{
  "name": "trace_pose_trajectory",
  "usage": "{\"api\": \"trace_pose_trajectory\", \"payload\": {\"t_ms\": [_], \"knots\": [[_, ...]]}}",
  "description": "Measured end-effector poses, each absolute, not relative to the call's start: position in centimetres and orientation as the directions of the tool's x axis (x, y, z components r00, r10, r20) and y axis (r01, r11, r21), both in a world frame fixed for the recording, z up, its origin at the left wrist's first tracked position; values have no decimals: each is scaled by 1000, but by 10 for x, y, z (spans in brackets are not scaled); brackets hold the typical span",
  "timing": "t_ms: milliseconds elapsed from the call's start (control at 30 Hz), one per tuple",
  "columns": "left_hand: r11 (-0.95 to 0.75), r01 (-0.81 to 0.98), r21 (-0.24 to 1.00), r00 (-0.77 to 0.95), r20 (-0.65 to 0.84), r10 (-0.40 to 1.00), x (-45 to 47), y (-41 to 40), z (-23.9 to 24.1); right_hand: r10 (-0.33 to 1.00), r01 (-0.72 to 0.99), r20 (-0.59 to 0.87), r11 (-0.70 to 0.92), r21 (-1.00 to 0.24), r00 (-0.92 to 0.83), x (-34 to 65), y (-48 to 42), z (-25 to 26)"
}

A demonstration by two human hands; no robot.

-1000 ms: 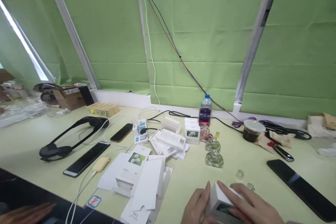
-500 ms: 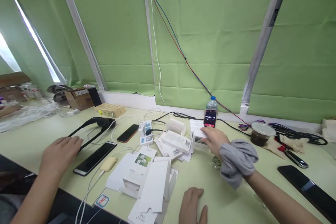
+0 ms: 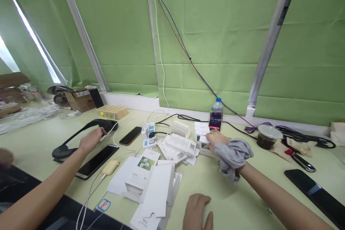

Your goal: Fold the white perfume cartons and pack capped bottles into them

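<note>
A small white box (image 3: 206, 150) printed with a plant picture stands on the table, with the fingers of my right hand (image 3: 215, 141) closed around its top and right side. Directly behind it, more white boxes (image 3: 201, 128) stand in a row. A grey scrunchie (image 3: 234, 158) circles my right wrist. Palm down near the front edge rests my left hand (image 3: 197, 211), thumb apart and nothing in it. To its left lie unfolded white cartons (image 3: 159, 190) and a flower-printed box (image 3: 145, 165), overlapping one another.
At left, a co-worker's hand (image 3: 93, 138) reaches over a black headset (image 3: 70, 147) beside a phone (image 3: 98, 161). A power strip (image 3: 149, 136), a water bottle (image 3: 217, 105), a lidded cup (image 3: 267, 138) and a black phone (image 3: 315, 194) surround the boxes.
My right hand has shifted slightly left and down with the box, bringing the row behind it into view. My left hand stays put. The co-worker's hand moved right, across the headset.
</note>
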State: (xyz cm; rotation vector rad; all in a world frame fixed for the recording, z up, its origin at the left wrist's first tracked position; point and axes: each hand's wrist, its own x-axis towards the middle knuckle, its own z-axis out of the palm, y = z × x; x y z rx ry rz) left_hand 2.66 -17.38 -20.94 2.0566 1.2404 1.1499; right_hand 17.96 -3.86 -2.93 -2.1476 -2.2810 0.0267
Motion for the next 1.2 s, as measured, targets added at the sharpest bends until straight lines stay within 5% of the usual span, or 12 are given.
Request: {"api": "trace_pose_trajectory", "payload": {"t_ms": [800,1200], "knots": [[-422,586,692,234,354,906,30,-178,-200,980,986,147,120,117,-137,187,-20,-57],[-447,578,683,237,384,892,30,-179,-197,971,983,163,161,85,-173,180,-21,-56]]}}
